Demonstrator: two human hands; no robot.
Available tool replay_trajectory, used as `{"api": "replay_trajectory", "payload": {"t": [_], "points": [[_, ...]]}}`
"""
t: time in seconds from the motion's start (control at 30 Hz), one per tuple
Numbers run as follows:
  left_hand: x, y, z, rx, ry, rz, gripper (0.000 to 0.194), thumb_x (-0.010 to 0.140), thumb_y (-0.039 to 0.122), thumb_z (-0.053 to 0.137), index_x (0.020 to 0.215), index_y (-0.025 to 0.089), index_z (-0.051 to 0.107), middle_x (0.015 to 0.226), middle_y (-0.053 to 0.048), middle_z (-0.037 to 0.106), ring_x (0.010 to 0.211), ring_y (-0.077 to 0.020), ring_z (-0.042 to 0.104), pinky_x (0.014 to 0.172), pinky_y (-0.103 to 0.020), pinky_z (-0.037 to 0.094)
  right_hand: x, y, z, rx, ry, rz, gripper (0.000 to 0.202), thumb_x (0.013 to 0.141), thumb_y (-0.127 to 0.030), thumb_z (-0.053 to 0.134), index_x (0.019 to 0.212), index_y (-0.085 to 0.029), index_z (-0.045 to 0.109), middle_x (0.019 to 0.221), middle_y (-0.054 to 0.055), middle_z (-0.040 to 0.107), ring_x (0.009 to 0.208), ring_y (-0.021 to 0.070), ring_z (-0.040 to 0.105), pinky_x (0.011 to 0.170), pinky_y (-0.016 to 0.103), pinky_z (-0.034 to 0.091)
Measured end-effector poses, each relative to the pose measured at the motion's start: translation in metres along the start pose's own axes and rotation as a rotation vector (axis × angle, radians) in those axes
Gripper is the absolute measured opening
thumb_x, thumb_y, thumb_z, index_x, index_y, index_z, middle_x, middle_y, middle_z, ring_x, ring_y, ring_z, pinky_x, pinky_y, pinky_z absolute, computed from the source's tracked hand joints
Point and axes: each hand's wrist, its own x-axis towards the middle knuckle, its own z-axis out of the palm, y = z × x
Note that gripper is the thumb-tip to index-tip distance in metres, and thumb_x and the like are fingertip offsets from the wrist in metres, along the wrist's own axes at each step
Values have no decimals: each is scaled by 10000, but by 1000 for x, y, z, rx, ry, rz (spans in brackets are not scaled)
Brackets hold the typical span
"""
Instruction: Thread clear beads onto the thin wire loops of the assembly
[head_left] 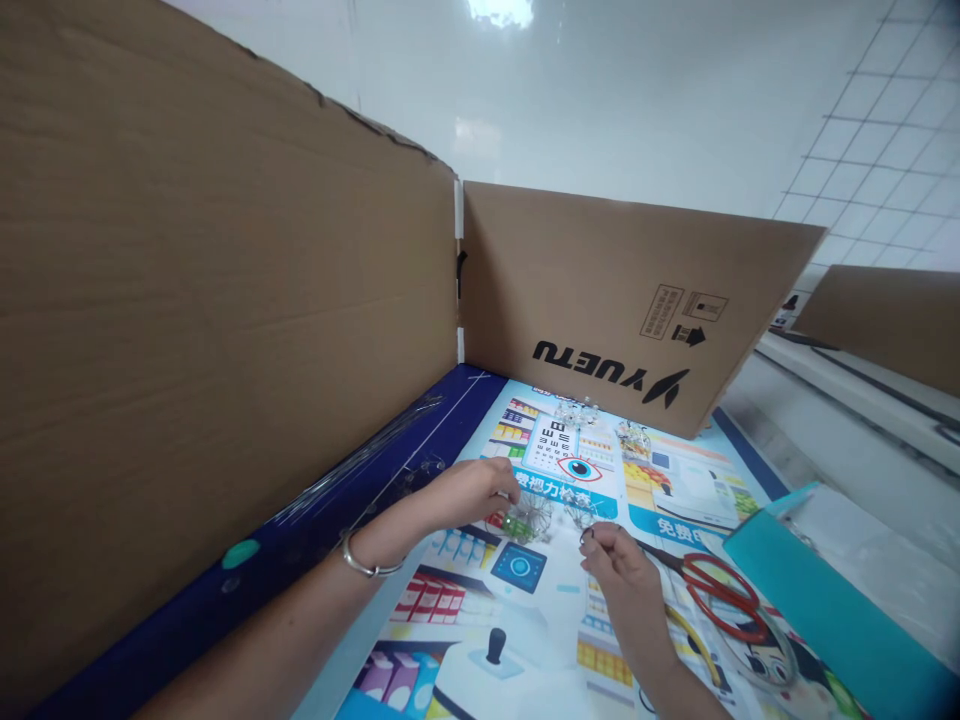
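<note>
My left hand, with a silver bangle on the wrist, has its fingers curled in a pinch. Just beneath and beside its fingertips is a tangled bunch of thin silvery wire. My right hand faces it from the right, thumb and index finger pressed together; what either pinch holds is too fine to make out. A smaller wire spray lies just above the right fingertips. Farther back on the printed sheet rest a cluster of clear beads on wire and a second beaded cluster.
Red-handled scissors lie right of my right hand, beside a yellow-handled tool and a pale ring-shaped coil. A teal box stands at the right. Cardboard walls enclose the left and back. Loose wire strands run along the left edge.
</note>
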Motion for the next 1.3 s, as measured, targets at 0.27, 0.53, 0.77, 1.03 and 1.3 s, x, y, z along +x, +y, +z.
{"api": "replay_trajectory", "payload": {"t": [0.27,0.53,0.77,1.03,1.3], "points": [[6,-1,18,-83,162,-144,119,688,197,556,659,198,672,599,9,629,572,-136,543,534,-191,349,-1,-3,2,24,21,32,187,701,-373,631,713,-189,602,901,44,549,752,167,498,622,280,449],[9,-3,29,-83,384,-311,128,740,236,497,746,186,615,656,5,622,584,-132,536,528,-202,338,-3,-10,5,66,68,117,193,708,-380,625,737,-190,614,773,23,576,651,144,508,630,294,451],[5,31,53,-102,351,-291,89,732,202,505,706,200,591,611,24,590,572,-123,518,530,-204,325,-13,-18,17,69,-25,154,219,741,-397,591,762,-182,627,869,44,619,657,143,541,607,271,448],[-2,55,68,-279,278,-307,134,723,155,479,749,206,600,689,28,629,638,-128,559,558,-203,367,-25,-36,19,25,-169,123,279,748,-416,575,674,-149,610,1156,136,558,620,141,564,523,262,451],[0,60,69,-484,287,-330,118,700,151,515,775,178,602,753,-1,662,686,-141,584,609,-213,416,-27,-32,19,-236,-226,-99,155,766,-281,519,649,-192,570,728,48,611,760,189,604,552,224,445]]}}
